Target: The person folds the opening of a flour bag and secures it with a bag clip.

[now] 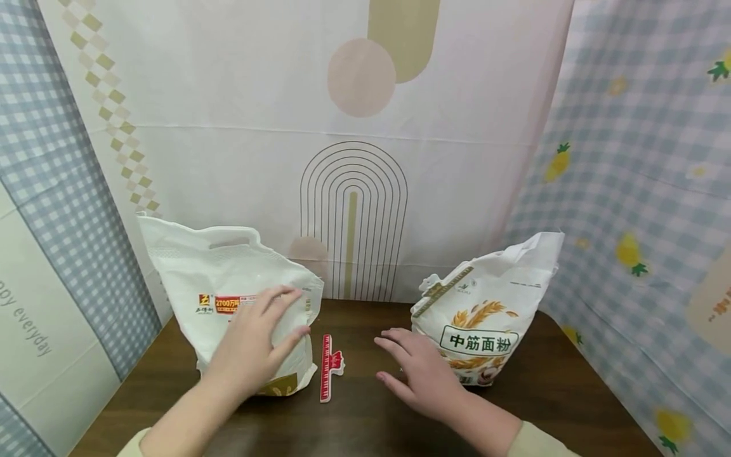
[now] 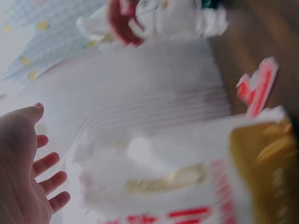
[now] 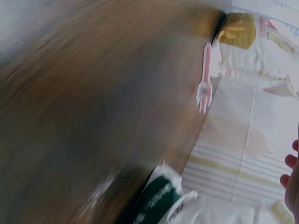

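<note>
A white flour bag (image 1: 194, 279) stands upright on the left, its top edge raised and uneven. In front of it my left hand (image 1: 251, 343) hovers with fingers extended and spread; the left wrist view shows this hand's palm (image 2: 18, 168) holding nothing. Between the bags a red and white sealing clip (image 1: 326, 371) lies on the table. On the right stands a second flour bag (image 1: 485, 311) with wheat ears and green lettering. A brown clip (image 1: 441, 292) sits along its upper left edge. My right hand (image 1: 425, 374), fingers loosely extended, is before that bag's lower left side.
The dark wooden table (image 1: 365, 425) ends at a pale printed cloth (image 1: 240, 171) hanging behind. Checked curtains hang at the left (image 1: 34, 127) and right (image 1: 645, 190) sides.
</note>
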`<state>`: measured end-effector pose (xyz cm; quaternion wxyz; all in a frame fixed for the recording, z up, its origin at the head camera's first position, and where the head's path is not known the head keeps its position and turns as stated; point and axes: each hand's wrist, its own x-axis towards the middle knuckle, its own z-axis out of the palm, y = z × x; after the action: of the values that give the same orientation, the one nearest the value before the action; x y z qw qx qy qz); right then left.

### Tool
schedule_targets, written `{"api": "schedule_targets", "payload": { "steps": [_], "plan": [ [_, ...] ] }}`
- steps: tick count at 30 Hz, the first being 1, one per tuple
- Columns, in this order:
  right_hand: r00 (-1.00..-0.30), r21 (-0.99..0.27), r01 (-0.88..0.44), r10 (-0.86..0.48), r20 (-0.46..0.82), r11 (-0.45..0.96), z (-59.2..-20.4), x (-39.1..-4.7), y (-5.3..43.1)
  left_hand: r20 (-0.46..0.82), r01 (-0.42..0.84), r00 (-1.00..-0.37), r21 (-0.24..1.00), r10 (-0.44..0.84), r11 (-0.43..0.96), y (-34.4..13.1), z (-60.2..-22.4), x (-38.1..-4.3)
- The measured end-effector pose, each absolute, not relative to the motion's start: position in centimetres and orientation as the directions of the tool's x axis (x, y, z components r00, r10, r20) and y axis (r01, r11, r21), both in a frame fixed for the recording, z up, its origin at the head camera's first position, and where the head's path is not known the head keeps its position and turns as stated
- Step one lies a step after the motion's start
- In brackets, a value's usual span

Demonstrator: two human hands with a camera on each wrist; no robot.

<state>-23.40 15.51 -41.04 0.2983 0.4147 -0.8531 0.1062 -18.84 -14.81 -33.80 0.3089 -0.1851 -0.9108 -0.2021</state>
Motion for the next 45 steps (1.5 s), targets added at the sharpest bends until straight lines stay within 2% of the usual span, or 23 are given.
{"api": "schedule_targets", "payload": {
  "steps": [7,11,16,20,23,30,33,39,45],
  "plan": [
    [-0.504,0.003,-0.769,-0.609,0.613,0.639,-40.8,-23.9,13.0,0.703,0.441,-0.699,0.279,0.132,0.853,-17.6,-30.9,-19.3],
    [-0.566,-0.063,-0.737,-0.563,0.602,0.673,-40.5,-24.0,11.8,0.752,0.45,-0.647,0.239,0.13,0.86,-18.6,-29.7,-19.6],
    [-0.646,-0.202,-0.709,-0.505,0.573,0.676,-40.1,-24.3,10.3,0.812,0.446,-0.574,0.202,0.105,0.872,-19.6,-28.2,-20.2],
    [-0.671,-0.29,-0.705,-0.477,0.568,0.648,-39.7,-24.7,8.9,0.834,0.427,-0.546,0.195,0.08,0.883,-20.4,-27.3,-20.7],
    [-0.687,-0.346,-0.7,-0.455,0.567,0.625,-39.5,-25.0,7.7,0.826,0.403,-0.56,0.201,0.067,0.893,-21.0,-26.7,-21.1],
    [-0.768,-0.516,-0.635,-0.397,0.503,0.575,-39.6,-25.4,5.3,0.73,0.337,-0.679,0.214,0.079,0.917,-22.5,-25.6,-21.8],
    [-0.804,-0.597,-0.594,-0.371,0.465,0.54,-39.5,-25.5,4.4,0.705,0.341,-0.701,0.197,0.109,0.919,-23.0,-25.1,-22.2],
    [-0.855,-0.738,-0.515,-0.318,0.409,0.436,-38.5,-26.2,2.7,0.691,0.376,-0.704,0.164,0.166,0.912,-23.6,-24.5,-23.2],
    [-0.874,-0.813,-0.476,-0.282,0.395,0.335,-37.6,-26.7,1.4,0.703,0.425,-0.679,0.138,0.213,0.895,-23.7,-24.2,-24.0]
  ]
}}
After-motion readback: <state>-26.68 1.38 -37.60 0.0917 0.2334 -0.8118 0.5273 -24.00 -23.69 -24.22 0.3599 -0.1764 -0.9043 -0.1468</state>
